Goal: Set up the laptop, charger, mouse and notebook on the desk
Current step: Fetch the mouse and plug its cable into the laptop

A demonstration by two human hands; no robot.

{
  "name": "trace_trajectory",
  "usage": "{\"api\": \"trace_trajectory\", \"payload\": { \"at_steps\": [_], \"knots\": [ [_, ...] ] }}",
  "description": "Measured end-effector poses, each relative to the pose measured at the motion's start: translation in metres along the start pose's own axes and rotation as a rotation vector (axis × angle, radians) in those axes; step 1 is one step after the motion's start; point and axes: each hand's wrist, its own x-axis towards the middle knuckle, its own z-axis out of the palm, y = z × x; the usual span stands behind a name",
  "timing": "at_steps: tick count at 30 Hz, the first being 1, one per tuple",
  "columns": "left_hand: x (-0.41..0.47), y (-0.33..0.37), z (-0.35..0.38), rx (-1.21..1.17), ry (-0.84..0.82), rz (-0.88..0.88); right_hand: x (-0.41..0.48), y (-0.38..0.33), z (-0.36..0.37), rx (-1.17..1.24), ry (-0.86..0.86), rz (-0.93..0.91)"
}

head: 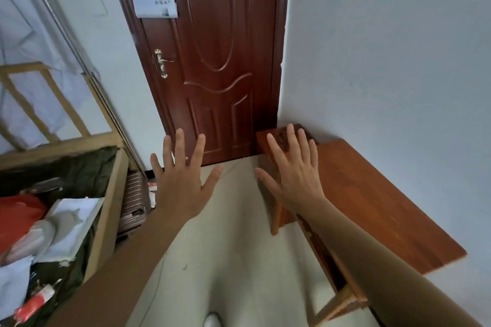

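Door [218, 61] w/ paper [154, 0] top-left & gold handle [160, 62]; suitcase [132, 199] beside bed frame [106, 215]; clothes [18, 215] piled inside

Too small to read: print on paper notice [154, 0] | partly hidden behind right hand [297, 180]: top of small wooden stand [265, 141] | covered by right forearm [372, 260]: near edge of desk [385, 207] | tucked behind bed frame [106, 215] and left forearm [127, 260]: pink suitcase [132, 202] | cut off at bottom edge: white shoe [212, 321] | blurred: label on red tube [34, 302]
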Motion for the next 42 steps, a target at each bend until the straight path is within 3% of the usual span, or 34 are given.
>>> {"api": "trace_trajectory", "payload": {
  "at_steps": [10,21,27,35,42],
  "knots": [
    [0.257,-0.050,0.109,-0.044,-0.067,0.131,0.216,0.024,0.109,-0.089,-0.005,0.160],
    [0.464,0.021,0.258,-0.070,-0.172,0.317,0.363,0.156,0.204,-0.131,-0.058,0.343],
    [0.574,0.080,0.324,-0.041,-0.245,0.401,0.441,0.242,0.247,-0.026,-0.155,0.421],
    [0.665,0.141,0.401,-0.072,-0.302,0.568,0.480,0.306,0.290,-0.015,-0.291,0.581],
    [0.710,0.195,0.496,-0.070,-0.456,0.885,0.458,0.331,0.331,-0.071,-0.341,0.908]
  ]
}}
